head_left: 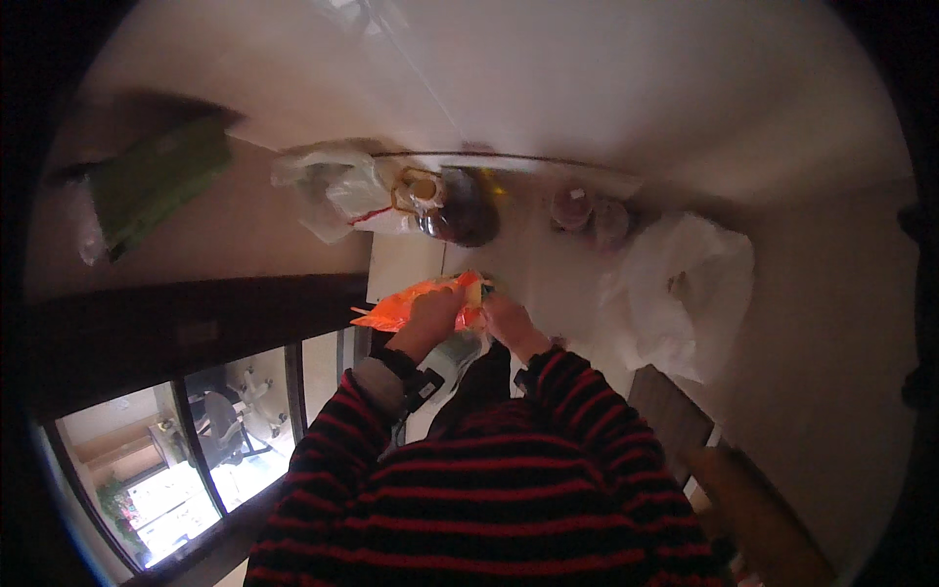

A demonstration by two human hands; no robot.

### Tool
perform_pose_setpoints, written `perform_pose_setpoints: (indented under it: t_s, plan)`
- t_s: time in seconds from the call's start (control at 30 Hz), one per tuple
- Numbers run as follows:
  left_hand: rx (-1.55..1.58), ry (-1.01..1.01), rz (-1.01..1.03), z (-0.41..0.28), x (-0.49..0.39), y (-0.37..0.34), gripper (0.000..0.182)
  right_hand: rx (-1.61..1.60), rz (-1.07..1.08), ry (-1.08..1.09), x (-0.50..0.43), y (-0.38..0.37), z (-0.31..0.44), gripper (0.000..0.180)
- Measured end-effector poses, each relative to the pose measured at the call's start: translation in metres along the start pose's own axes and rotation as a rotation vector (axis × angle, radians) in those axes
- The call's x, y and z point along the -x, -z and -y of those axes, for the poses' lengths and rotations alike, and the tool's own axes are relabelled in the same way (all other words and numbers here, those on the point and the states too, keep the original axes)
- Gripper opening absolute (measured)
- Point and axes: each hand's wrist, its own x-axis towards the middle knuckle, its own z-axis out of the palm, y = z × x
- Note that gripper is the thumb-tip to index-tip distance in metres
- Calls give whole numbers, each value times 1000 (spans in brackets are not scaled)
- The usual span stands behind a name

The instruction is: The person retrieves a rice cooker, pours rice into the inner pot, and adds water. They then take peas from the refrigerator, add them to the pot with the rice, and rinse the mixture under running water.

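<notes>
In front of my body I hold a bright orange plastic packet [389, 304]. My left hand [434, 314] grips it along its near side, with the thumb towards the packet's right end. At that right end, beside a pale yellow patch, the fingers of my right hand [511, 323] are closed against the packet's edge. Whether they pinch the film or something small and dark there is too blurred to tell. Both forearms are in red and black striped sleeves, and a dark strap circles my left wrist.
Beyond the packet stand a large dark jar [461, 213] and a white plastic bag [330, 187] by the wall. Two round containers [572, 208] sit further right. A big white plastic bag [678, 293] is at the right. A dark-framed window [183, 440] lies at lower left.
</notes>
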Motion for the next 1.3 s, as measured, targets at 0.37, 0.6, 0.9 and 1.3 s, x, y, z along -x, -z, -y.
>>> perform_pose_setpoints:
  t_s: [0.37,0.6,0.9,1.3]
  plan:
    - [106,-479,-165,52,-3,-34,15,105,29,42,-15,-19,15,7]
    - [319,-607,-182,51,-4,-12,29,-26,144,0,-24,6,19,13]
    - [330,-537,-301,50,-15,-25,18,-43,135,-28,-16,49,23,19]
    - [505,-185,-75,33,-6,-9,36,-107,78,-41,-25,58,45,33]
